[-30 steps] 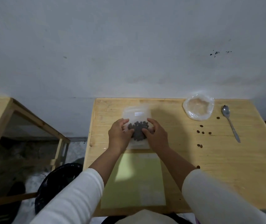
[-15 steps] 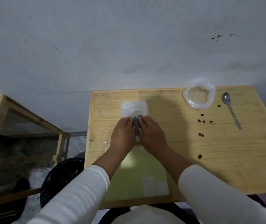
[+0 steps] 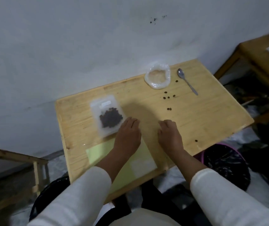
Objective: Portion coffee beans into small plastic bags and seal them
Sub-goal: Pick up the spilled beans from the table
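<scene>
Both my hands rest on the wooden bench [image 3: 195, 121] with nothing in them. The left hand [image 3: 128, 136] lies flat, fingers [image 3: 133, 122] straight and together, their tips just beside the near right corner of the filled bag [image 3: 106, 117]; whether they touch the plastic I cannot tell. The right hand [image 3: 169, 136] sits well apart from the bag, its fingers loosely curled on bare wood, holding nothing.

The bag lies flat toward the left of the bench, a dark cluster of coffee beans [image 3: 110, 119] in its middle. Whether its top strip is fully sealed is too blurred to judge. Near me, under my left wrist, lies a pale green sheet [image 3: 97, 153]. At the far right sit an open, crumpled plastic bag [image 3: 157, 76] that looks almost emptied, and a spoon [image 3: 186, 82].

Loose beans [image 3: 168, 97] dot the right half of the bench, one of them close to the near edge [image 3: 196, 140]. The risk I see lies there: a sweep of my right sleeve could roll strays off the bench. If the filled bag's strip is not closed along its whole length, lifting it could spill the portion.
</scene>
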The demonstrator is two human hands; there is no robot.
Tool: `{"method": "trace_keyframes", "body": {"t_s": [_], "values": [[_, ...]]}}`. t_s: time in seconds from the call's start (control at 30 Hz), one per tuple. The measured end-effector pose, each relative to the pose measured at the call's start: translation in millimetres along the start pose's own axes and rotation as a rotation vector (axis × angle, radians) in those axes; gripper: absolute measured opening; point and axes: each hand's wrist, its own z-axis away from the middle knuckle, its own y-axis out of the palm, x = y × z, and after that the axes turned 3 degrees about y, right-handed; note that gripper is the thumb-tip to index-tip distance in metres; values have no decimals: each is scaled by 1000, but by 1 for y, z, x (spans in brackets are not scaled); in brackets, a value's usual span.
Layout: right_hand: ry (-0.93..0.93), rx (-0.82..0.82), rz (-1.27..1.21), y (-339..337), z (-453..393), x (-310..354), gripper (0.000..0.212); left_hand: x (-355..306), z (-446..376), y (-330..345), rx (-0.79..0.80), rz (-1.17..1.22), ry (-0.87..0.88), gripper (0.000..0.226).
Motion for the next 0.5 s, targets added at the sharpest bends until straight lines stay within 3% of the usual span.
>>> {"method": "trace_keyframes", "body": {"t_s": [0.13,0.27,0.5], "values": [[238,-130,-76,-22,38,-57,29,-38,5,29,124,56,34,40],[439,-113,-196,-29,52,-101,32,-61,2,58,245,16,50,51],[346,-62,-222,-26,46,-129,25,-77,-12,91,226,3,-74,58]]}}
